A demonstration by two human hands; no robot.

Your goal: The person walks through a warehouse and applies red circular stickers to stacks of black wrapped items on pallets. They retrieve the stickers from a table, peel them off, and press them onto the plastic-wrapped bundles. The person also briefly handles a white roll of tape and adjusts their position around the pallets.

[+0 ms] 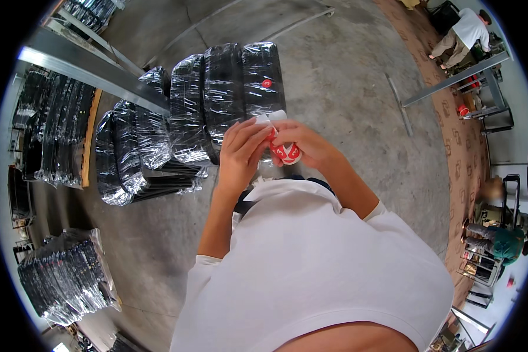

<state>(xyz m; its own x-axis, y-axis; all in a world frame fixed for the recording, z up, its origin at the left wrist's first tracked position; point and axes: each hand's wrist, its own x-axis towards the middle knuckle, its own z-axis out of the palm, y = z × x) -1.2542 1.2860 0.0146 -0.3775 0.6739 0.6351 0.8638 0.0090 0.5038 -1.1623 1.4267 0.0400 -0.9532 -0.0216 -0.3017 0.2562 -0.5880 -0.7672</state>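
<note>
In front of the wearer's white top point(317, 252), above the grey concrete floor point(352, 76): both bare hands brought together at a roll of stickers point(290, 155), round red labels with white marks on a pale backing. Right hand point(310, 144): grip clamped on the roll, fingers bent over its upper and left side. Left hand point(239, 149): fingers curled toward the roll, tips close to its left side; overlap hides the contact, so cannot tell whether this grip is pinched together or apart. A pale strip point(274, 116) shows just beyond the fingers, at the top of the roll.

Beyond the hands: a row of black bundles point(223, 100) in clear film, standing side by side on the floor. One red round sticker point(266, 83) on the rightmost bundle. Left of that row, nearer the wearer, a second wrapped group point(123, 155), also black.

Far left: a wrapped stack point(56, 126) beside a wooden edge point(90, 144). Lower left: another wrapped stack point(64, 278). A grey metal beam point(97, 76) crosses the upper left.

Right side: brown patterned floor covering point(452, 141). Past it, a person in a white top point(466, 29), bent forward; lower down, a person in a green top point(506, 243) near metal frames point(481, 264).
</note>
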